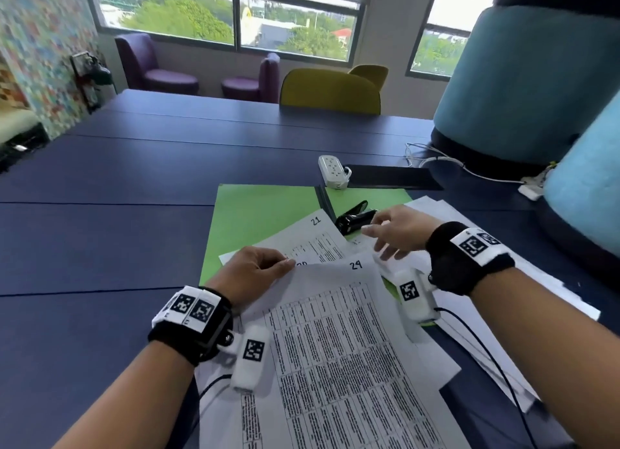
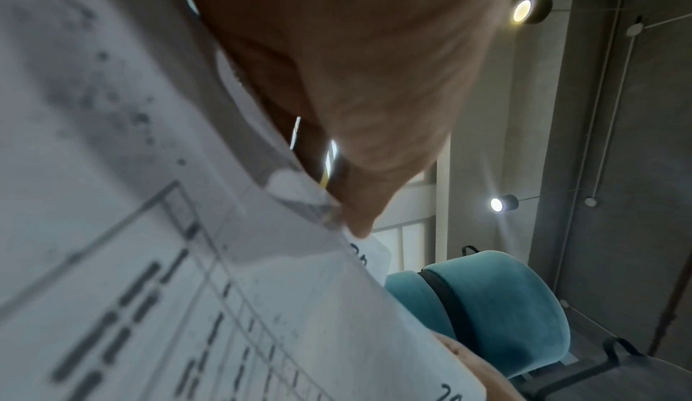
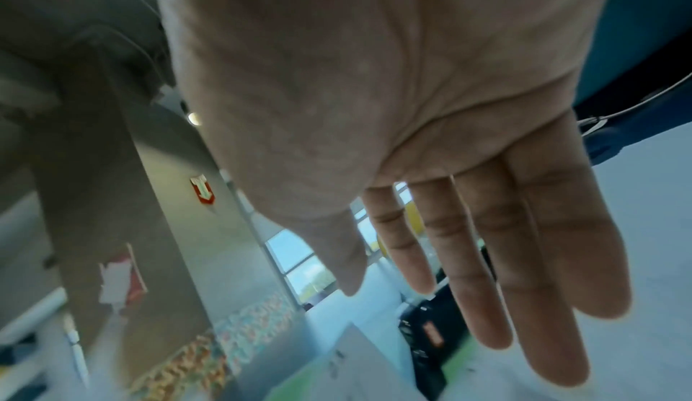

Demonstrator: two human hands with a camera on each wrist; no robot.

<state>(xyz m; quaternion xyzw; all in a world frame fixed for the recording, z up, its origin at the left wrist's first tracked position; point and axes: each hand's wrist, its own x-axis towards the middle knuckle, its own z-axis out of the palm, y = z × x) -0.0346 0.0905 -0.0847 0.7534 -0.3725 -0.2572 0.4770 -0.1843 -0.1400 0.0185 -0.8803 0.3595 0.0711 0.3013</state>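
Note:
Printed table sheets lie fanned over an open green folder (image 1: 255,214) on the blue table (image 1: 100,193). The top sheet numbered 24 (image 1: 335,341) is lifted at its far left corner, which my left hand (image 1: 258,264) pinches; the left wrist view shows the same hand (image 2: 355,218) nipping that sheet (image 2: 187,289) between thumb and finger. A sheet numbered 21 (image 1: 318,237) lies beyond it. My right hand (image 1: 392,234) hovers over the papers with straight spread fingers (image 3: 483,259), holding nothing, just short of a black stapler (image 1: 355,218).
A white power strip (image 1: 332,170) and a black flat pad (image 1: 389,177) lie beyond the folder. White cables (image 1: 469,167) run to the right past teal chair backs (image 1: 520,79). More loose sheets (image 1: 503,281) spread right. A yellow chair (image 1: 330,91) stands at the far side.

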